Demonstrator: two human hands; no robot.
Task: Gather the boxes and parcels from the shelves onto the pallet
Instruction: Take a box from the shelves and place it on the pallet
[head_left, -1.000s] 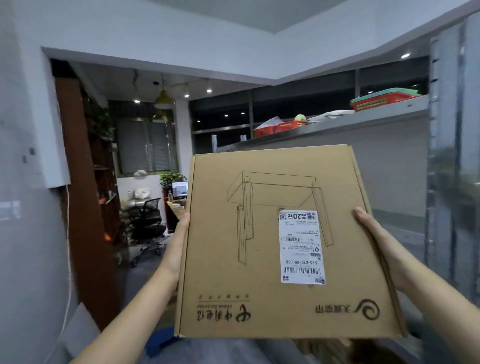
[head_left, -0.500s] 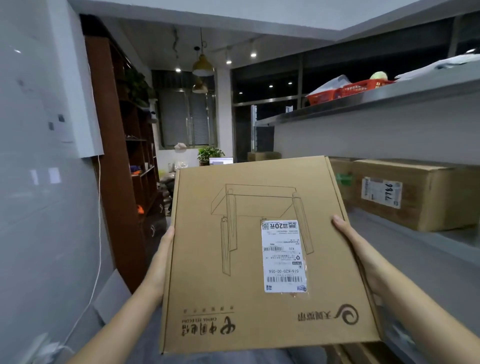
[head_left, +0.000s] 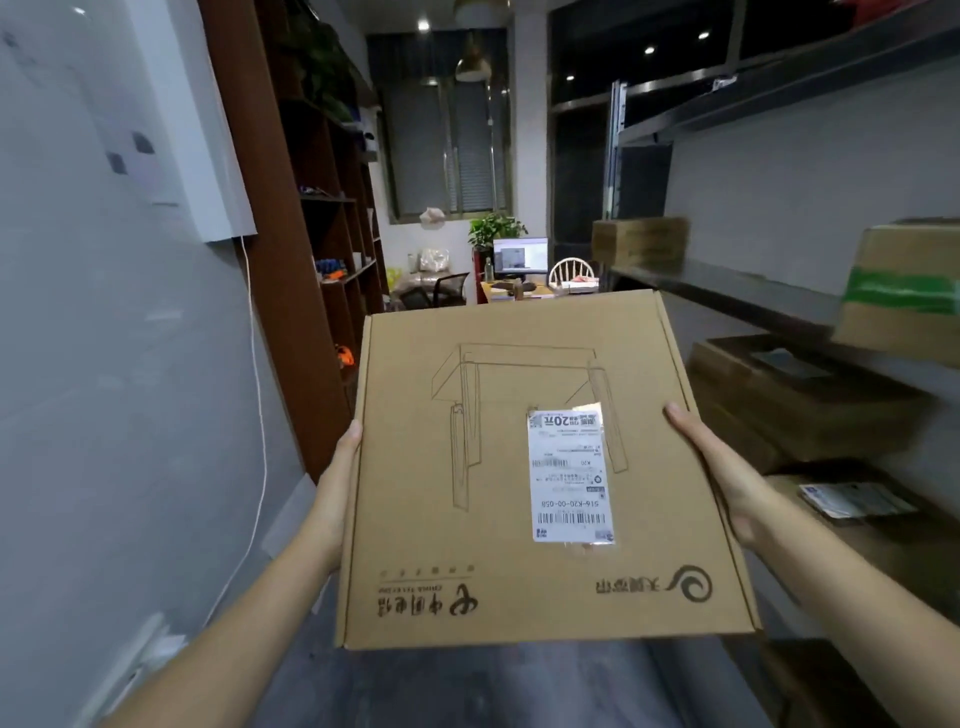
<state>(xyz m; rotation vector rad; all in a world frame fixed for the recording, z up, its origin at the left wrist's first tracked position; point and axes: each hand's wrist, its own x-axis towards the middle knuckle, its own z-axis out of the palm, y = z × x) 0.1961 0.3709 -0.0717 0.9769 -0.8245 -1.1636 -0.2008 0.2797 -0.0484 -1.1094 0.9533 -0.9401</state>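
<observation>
head view. a flat cardboard box (head_left: 498, 467) is held in mid-air between the two hands, printed face up toward the camera, touching neither racking nor floor. the left hand (head_left: 340, 483) grips the box's left edge, thumb laid along the top face, the other fingers hidden beneath the board; the right hand (head_left: 722, 467) grips the right edge in the same way. a white label (head_left: 569, 475) sits on the face nearer the right hand, over a line drawing of a table; logos run along the near edge. outward of the right hand runs a metal shelf (head_left: 727, 291) bearing a taped carton (head_left: 904, 296) and, farther off, a far carton (head_left: 641, 244); low cartons (head_left: 789, 400) lie on the level below, just beyond the right hand. outward of the left hand stand a grey wall (head_left: 130, 364), a hanging cord (head_left: 257, 415) and a brown bookcase (head_left: 291, 312). ahead of both hands, well apart, are a lit monitor (head_left: 521, 255) and a plant (head_left: 493, 228).
</observation>
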